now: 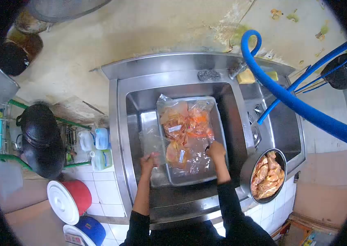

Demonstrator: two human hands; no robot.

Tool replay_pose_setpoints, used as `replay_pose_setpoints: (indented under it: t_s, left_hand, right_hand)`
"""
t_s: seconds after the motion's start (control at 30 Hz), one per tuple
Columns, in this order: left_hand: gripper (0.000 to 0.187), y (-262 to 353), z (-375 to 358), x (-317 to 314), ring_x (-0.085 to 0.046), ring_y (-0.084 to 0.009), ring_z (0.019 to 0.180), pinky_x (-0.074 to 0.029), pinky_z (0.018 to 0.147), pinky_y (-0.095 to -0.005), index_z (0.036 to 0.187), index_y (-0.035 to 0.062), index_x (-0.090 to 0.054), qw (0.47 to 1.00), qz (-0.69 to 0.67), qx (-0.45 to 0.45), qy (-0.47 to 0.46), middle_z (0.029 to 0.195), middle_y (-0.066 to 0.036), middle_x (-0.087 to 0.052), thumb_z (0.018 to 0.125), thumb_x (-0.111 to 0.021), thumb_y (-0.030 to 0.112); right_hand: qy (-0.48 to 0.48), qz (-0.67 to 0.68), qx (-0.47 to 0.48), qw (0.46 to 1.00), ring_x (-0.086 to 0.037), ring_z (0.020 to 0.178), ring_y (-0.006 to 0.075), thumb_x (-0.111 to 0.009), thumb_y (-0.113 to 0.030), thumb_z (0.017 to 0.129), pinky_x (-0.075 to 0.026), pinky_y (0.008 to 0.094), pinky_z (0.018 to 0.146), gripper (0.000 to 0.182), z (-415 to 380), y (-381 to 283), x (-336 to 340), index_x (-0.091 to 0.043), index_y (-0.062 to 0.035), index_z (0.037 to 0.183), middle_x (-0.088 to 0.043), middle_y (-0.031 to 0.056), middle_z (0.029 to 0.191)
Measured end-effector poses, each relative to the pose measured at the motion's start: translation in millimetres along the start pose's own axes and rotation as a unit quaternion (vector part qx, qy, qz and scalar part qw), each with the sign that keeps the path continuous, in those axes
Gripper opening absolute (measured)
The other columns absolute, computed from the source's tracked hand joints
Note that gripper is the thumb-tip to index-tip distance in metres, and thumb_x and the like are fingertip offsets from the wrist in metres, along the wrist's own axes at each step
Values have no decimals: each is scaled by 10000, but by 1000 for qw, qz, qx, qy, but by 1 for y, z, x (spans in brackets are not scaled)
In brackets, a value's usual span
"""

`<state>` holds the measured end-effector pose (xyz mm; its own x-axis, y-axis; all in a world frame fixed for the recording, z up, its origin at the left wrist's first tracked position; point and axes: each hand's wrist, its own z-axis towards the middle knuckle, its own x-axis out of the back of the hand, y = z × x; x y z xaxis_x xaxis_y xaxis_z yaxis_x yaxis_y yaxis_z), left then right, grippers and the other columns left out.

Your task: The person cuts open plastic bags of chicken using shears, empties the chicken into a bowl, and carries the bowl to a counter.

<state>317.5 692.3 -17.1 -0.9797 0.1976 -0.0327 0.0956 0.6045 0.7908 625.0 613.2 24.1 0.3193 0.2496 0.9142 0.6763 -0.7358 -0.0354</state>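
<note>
In the left basin of a steel sink [117, 135] stands a grey tray [220, 119] with clear plastic bags of meat [181, 123] that bear white labels. My left hand [149, 162] is closed on the edge of a clear plastic bag [149, 141] at the tray's left side. Over the tray's right side, my right hand [215, 151] is closed at the clear plastic; its fingertips are partly hidden, and a small dark thing shows beside them.
A pot of raw chicken pieces [268, 176] stands at the sink's right front. A thick blue hose [288, 98] arches over the right basin. Scrubber [209, 75] and yellow sponge [246, 76] lie on the back ledge. Plastic jugs [101, 160] stand left.
</note>
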Motion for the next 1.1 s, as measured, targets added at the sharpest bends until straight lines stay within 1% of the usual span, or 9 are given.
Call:
replay_pose_setpoints:
  t_s: [0.17,0.23,0.3,0.43,0.67,0.93,1.0,1.07,1.1]
  left_hand:
    - [169,-8,10,6,-612,-143,616,-510,539,-285,887,-16,-655,997,-40,-16,-64,727,-77,-638,810,-587,118]
    - [142,-2,10,5,-612,-146,594,-494,506,-276,862,-22,-658,999,-22,-13,-39,723,-83,-642,792,-592,82]
    - [116,8,10,1,-612,-150,573,-479,473,-268,836,-27,-661,1000,-4,-13,-12,719,-90,-646,773,-596,46]
    - [73,20,13,-5,-615,-145,556,-463,460,-276,732,-18,-663,996,72,-27,51,644,-92,-638,709,-678,49]
    - [206,-8,35,10,-593,-132,480,-447,450,-278,621,5,-664,954,253,-144,77,528,-63,-607,660,-753,187]
    - [192,25,-13,-16,-569,-136,523,-448,481,-305,701,-8,-641,992,41,-73,93,599,-58,-609,717,-690,176]
    - [234,0,2,-10,-536,-124,554,-429,489,-287,838,40,-666,964,260,-30,48,697,-32,-620,769,-679,263]
    - [471,-32,8,-14,-537,-154,827,-467,679,-323,1146,51,-530,959,63,273,-45,1017,-76,-569,828,-576,396]
    - [431,2,-42,-13,-543,-174,911,-461,775,-351,1137,61,-530,969,-145,152,-129,1055,-60,-572,857,-531,387]
  right_hand:
    - [-82,314,117,939,-603,623,188,-652,-536,716,-451,326,528,529,-111,11,-6,-617,-18,817,-626,38,721]
    - [-394,504,16,768,-536,596,128,-574,-637,742,-405,266,525,593,-151,-10,11,-592,-47,788,-560,-5,684]
    - [-516,613,-79,593,-522,598,138,-517,-666,765,-415,289,566,578,-178,-26,3,-558,-94,842,-551,42,720]
    - [-606,654,-139,430,-509,645,140,-455,-792,677,-401,265,618,705,-164,-57,19,-530,-99,781,-535,13,706]
    - [-570,707,-78,411,-484,648,151,-426,-812,666,-349,258,617,709,-171,-113,-7,-506,-117,781,-492,-4,679]
    - [-401,838,-79,361,-477,651,169,-536,-616,780,-362,288,632,516,-186,-142,-70,-527,-116,908,-515,19,752]
    - [-398,838,-104,358,-514,730,210,-522,-605,791,-408,310,678,568,-187,-143,-61,-537,-83,1012,-558,72,850]
    - [-487,818,-70,297,-533,826,249,-478,-639,783,-422,329,730,660,-166,-124,-94,-500,-50,1081,-569,101,890]
    - [-472,788,-83,387,-529,896,281,-427,-658,787,-415,336,792,696,-152,-110,-108,-479,-37,1098,-574,108,912]
